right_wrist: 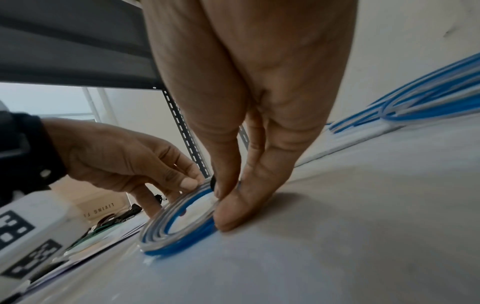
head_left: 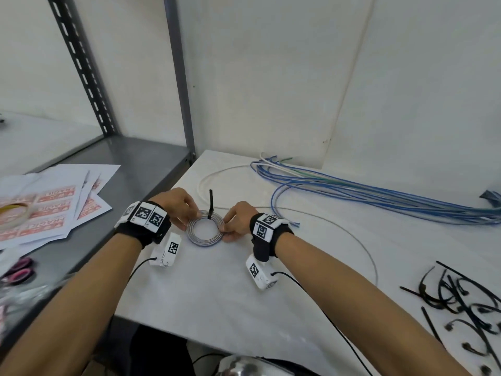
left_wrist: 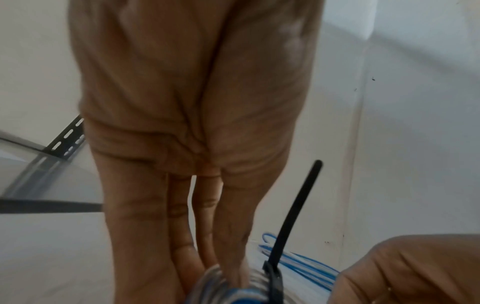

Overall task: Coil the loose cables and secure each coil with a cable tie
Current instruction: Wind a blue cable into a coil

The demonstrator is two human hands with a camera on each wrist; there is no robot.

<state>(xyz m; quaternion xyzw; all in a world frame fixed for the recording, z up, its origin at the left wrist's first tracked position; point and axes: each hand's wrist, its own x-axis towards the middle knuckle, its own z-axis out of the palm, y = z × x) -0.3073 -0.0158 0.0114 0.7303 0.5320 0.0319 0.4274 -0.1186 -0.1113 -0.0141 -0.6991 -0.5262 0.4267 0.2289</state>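
The left hand [head_left: 177, 206] pinches the left rim of a small coil of blue-and-white cable [head_left: 205, 231], thumb and fingertips curled onto its turns; in the right wrist view the thumb [right_wrist: 187, 183] sits on top of the strands. The right hand [head_left: 240, 219] pinches the coil's right rim between thumb and forefinger, its fingertips [right_wrist: 233, 214] pressed down to the white surface [head_left: 217, 294]. The coil lies flat on that surface between the two hands. A black cable tie [head_left: 210, 203] is wrapped round the coil's far edge, with its free tail standing up; the left wrist view shows its head [left_wrist: 271, 271] seated against the strands.

Just beyond the coil lies a loose white cable [head_left: 217, 177] in an open curve, and farther right a long bundle of blue and white cables [head_left: 366, 191] stretches along the wall. A thin grey cable [head_left: 360, 248] arcs across the surface to the right of the right hand. A heap of black cable ties [head_left: 466, 302] lies at the near right edge. To the left, on a metal shelf [head_left: 130, 164], are printed label sheets [head_left: 54, 204], a roll of tape [head_left: 15, 213] and pink-handled scissors [head_left: 20, 271].
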